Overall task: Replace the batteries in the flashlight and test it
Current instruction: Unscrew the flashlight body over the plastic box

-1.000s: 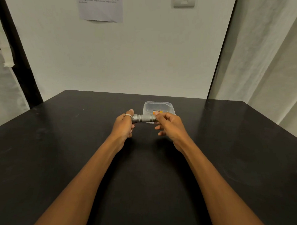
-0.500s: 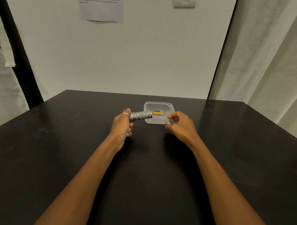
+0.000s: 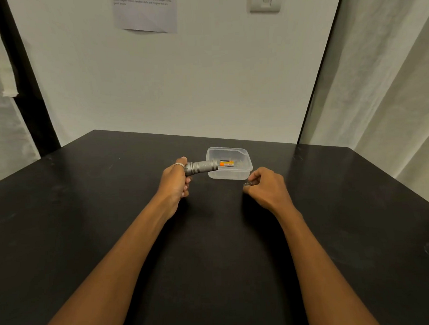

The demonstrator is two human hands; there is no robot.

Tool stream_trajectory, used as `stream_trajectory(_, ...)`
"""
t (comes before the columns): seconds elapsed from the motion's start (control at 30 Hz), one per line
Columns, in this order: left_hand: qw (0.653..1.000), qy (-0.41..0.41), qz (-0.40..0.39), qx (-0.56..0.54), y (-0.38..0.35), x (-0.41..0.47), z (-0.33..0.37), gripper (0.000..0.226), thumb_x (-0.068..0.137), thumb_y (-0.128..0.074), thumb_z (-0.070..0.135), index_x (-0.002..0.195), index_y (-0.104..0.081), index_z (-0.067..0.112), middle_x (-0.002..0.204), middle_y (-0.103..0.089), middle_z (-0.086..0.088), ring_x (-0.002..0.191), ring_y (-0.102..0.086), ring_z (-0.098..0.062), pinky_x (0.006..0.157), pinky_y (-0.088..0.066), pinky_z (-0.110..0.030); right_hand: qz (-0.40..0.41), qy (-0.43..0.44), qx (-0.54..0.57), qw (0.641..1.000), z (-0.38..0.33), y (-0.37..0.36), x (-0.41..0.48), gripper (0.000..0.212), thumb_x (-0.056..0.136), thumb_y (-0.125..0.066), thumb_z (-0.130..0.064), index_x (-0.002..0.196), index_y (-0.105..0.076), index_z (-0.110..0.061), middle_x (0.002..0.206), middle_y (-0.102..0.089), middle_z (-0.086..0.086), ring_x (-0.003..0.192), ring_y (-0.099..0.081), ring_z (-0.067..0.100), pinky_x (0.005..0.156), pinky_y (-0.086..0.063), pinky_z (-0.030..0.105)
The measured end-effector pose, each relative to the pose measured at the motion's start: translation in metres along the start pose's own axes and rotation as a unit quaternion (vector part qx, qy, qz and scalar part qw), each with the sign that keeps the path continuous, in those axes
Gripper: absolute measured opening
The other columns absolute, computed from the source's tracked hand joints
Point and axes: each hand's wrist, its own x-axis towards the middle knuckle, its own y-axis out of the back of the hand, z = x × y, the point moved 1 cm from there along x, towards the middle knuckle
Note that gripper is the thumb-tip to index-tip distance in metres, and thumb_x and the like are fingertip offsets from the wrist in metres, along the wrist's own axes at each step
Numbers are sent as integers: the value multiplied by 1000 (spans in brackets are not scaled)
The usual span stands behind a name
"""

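My left hand (image 3: 175,180) grips one end of a grey metal flashlight (image 3: 201,167), which points right toward a clear plastic container (image 3: 243,172). An orange and white battery (image 3: 227,163) lies inside that container. My right hand (image 3: 266,187) hovers low over the black table (image 3: 88,217), right of the flashlight and just in front of the container. It pinches a small round metal cap (image 3: 247,184) between thumb and fingers. The flashlight's right end is bare, with no cap on it.
A white wall stands behind the table, with a paper sheet (image 3: 145,13) and a switch plate (image 3: 264,0) on it. Curtains (image 3: 377,93) hang on the right, and white cloth (image 3: 1,98) on the left.
My right hand came off the flashlight's right end with the small cap and moved right and toward me. My left hand kept the flashlight, tilting its free end up slightly.
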Motion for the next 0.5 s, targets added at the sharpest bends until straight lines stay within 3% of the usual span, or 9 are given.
stream_trajectory(0.17,1000,-2,-3,-3,0,-2,1,33,105,-42,42,102,-61,15,65,-45,1,50,-34,-8,44,-30,-22,-18,3,-15,1000,0,-1,-1,34,82,-78,-21,109,-58,-19,103,-65,2,92,-64,16,83,-58,33)
stream_trajectory(0.23,1000,-5,-6,-2,0,-2,1,32,104,-43,42,99,-60,15,65,-45,1,49,-34,-8,44,-30,-22,41,24,3,999,-7,0,-3,29,85,-77,-27,108,-62,-18,102,-64,-2,90,-62,12,76,-54,24)
stream_trajectory(0.33,1000,-10,-12,2,-1,-2,0,32,104,-44,42,98,-60,16,64,-45,2,49,-34,-8,43,-31,-22,92,37,135,986,-31,0,-11,8,94,-69,-31,99,-66,-25,93,-67,-10,83,-64,5,63,-52,12)
stream_trajectory(0.4,1000,-15,-13,4,-1,-2,1,32,104,-44,43,96,-60,16,64,-45,2,49,-35,-8,43,-31,-22,71,50,182,979,-46,-6,-15,7,97,-65,-37,96,-68,-31,92,-69,-13,85,-68,7,70,-57,19)
stream_trajectory(0.5,1000,-23,-13,9,-1,-1,1,32,103,-47,44,93,-60,17,65,-46,2,48,-35,-7,42,-32,-22,-6,37,260,965,-56,-21,-19,14,100,-61,-37,103,-71,-27,94,-74,-8,83,-73,12,67,-60,24)
